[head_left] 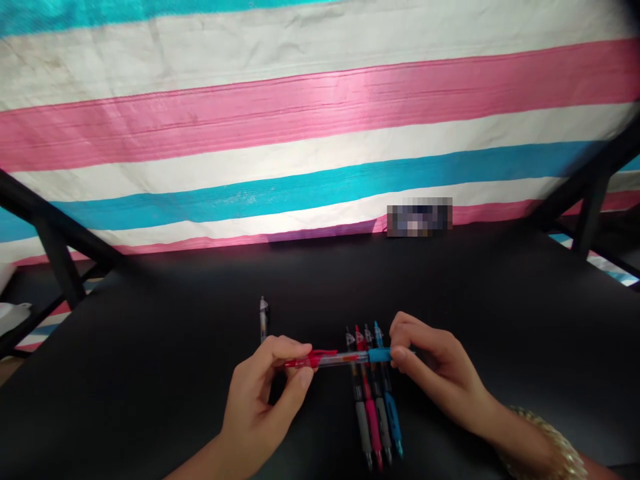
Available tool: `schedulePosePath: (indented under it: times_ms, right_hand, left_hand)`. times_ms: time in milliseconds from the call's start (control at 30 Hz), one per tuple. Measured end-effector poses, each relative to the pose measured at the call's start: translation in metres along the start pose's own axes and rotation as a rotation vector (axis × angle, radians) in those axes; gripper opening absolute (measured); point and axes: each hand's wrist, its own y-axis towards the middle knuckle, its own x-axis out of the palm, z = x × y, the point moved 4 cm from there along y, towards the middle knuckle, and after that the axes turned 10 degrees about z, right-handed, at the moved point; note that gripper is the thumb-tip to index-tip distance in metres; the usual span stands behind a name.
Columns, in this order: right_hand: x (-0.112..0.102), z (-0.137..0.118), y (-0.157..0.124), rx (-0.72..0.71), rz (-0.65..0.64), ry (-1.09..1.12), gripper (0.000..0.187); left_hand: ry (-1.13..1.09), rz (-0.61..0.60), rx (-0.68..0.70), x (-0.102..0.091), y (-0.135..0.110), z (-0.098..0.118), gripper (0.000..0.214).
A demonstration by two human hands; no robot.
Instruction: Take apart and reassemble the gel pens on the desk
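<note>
Between my two hands a clear-barrelled pen [343, 359] lies level, with a red clip end at the left and a blue grip at the right. My left hand [265, 393] pinches the red end between thumb and fingers. The blue end is pinched by my right hand [435, 367], whose fingertips hide the tip. Below the held pen, several pens lie side by side on the black table: a grey-grip pen [363, 427], a pink-grip pen [373, 423], another grey-grip pen [383, 423] and a blue pen [393, 423]. A separate clear pen [264, 317] is partly hidden behind my left hand.
The black tabletop [165, 373] reaches back to a striped pink, white and blue sheet [300, 127]. Dark metal bars [60, 260] stand at the left and right edges. A blurred-out patch [420, 217] sits at the back edge. A white object [13, 317] shows at far left.
</note>
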Motion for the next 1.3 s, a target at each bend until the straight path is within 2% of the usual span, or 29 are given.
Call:
schedulePosePath:
  times_ms: [133,200,233,367,400,567,767,933,1100,1300]
  right_hand:
    - [0.0,-0.005,0.0,-0.011,0.019,0.064,0.011]
    - [0.0,-0.006,-0.001,-0.005,0.01,0.077,0.006]
    - [0.0,-0.006,-0.001,0.016,-0.013,0.087,0.009]
    - [0.004,0.0,-0.005,0.179,-0.172,0.126,0.046]
    - [0.005,0.001,-0.006,0.206,-0.191,0.125,0.05]
    - [0.002,-0.002,-0.009,0.168,-0.163,0.16,0.035]
    - [0.006,0.0,-0.01,0.25,-0.272,0.201,0.053]
    - [0.004,0.001,-0.011,0.282,-0.226,0.202,0.037]
    - [0.007,0.001,-0.009,0.282,-0.269,0.252,0.051]
    - [0.006,0.0,-0.007,0.315,-0.236,0.276,0.049]
  left_hand:
    - [-0.124,0.035,-0.103,-0.003,-0.004,-0.01,0.022]
    - [-0.202,0.03,-0.142,-0.003,-0.007,-0.014,0.02]
    - [-0.24,0.021,-0.16,-0.003,-0.009,-0.016,0.019]
    - [-0.31,-0.003,-0.157,-0.001,-0.012,-0.016,0.013]
    - [-0.311,-0.002,-0.143,-0.001,-0.012,-0.015,0.012]
    - [-0.319,0.006,-0.087,-0.001,-0.016,-0.013,0.011]
    - [-0.311,-0.006,-0.032,-0.002,-0.019,-0.011,0.016]
    - [-0.302,0.03,-0.013,-0.003,-0.016,-0.01,0.017]
    - [-0.286,0.02,0.008,-0.004,-0.013,-0.005,0.017]
    - [-0.271,-0.008,0.013,-0.006,-0.011,0.001,0.018]
